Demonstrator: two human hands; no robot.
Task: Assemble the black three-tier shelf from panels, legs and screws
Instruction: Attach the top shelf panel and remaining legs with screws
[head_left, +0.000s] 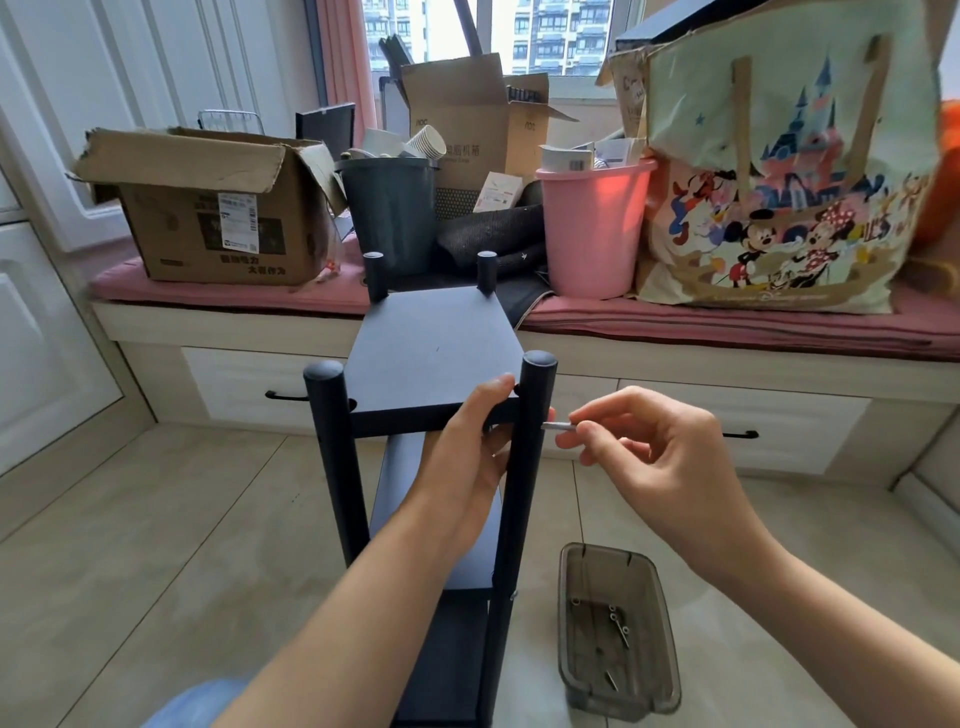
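The black shelf (431, 353) stands upright on the tiled floor in front of me, its three panels fitted between four round legs. My left hand (467, 457) grips the front edge of the top panel beside the near right leg (530, 415). My right hand (654, 441) pinches a silver screw (558, 426) whose tip touches the outer side of that leg, level with the top panel. A smoky clear plastic tray (571, 597) on the floor to the right holds several loose screws (618, 621).
Behind the shelf runs a window seat with a pink cushion (727, 317), piled with a cardboard box (208, 208), a dark bucket (389, 213), a pink bucket (592, 228) and a large cartoon tote bag (789, 171). Drawers sit under the seat. White cabinets stand at left.
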